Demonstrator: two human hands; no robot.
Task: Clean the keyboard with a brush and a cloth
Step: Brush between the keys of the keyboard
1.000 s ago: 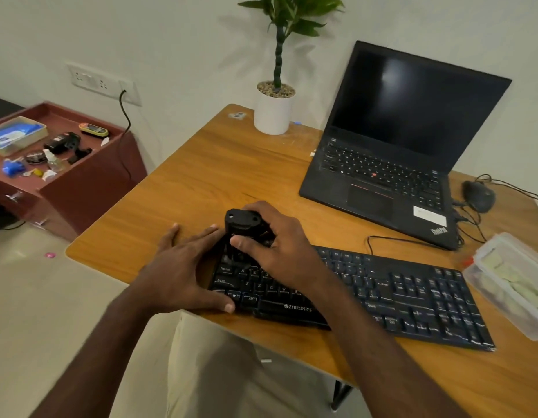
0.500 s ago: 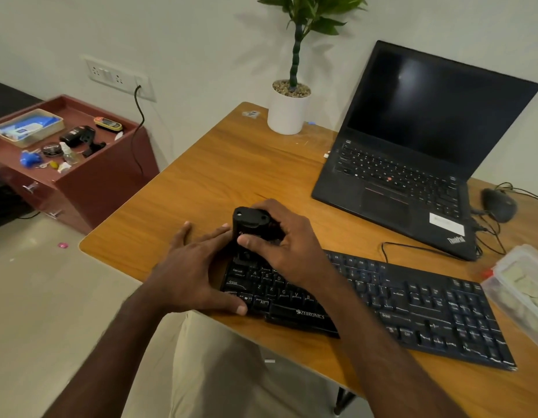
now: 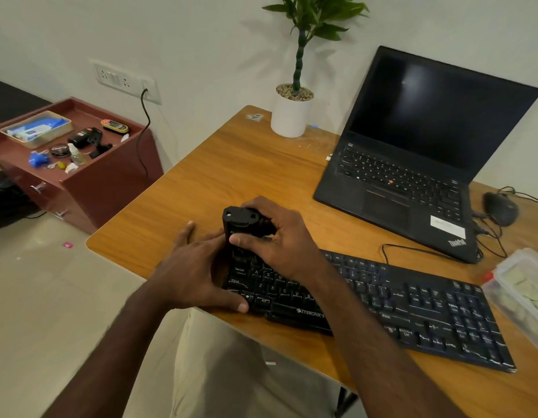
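Change: both hands and the brush hold much the same pose on the keyboard's left end as half a second ago; only the view has drifted, so the scene sits slightly lower and further right in frame.
Right hand (image 3: 280, 239): fingers and thumb curled round a black brush (image 3: 240, 220), its block-shaped handle upright at centre frame; bristles hidden against the upper-left keys.
Left hand (image 3: 195, 267): flat, fingers straight, laid over the keyboard's left edge, thumb on the front corner keys; it steadies, grips nothing.
Keyboard (image 3: 412, 306): black, wired, running from centre frame to the lower right along the near edge of the wooden desk (image 3: 219, 173), its front overhanging slightly.
Cloth: not identifiable in view.
Surroundings: laptop (image 3: 412, 164) upper right, mouse (image 3: 500, 208) at right edge, clear lidded box (image 3: 521, 291) beside the keyboard's right end, potted plant (image 3: 293, 110) at top centre.
Risk: a hard stroke toward the body could probably slide the overhanging keyboard off the desk if the steadying hand lifts; a sweep to the right may catch its cable (image 3: 418, 250).
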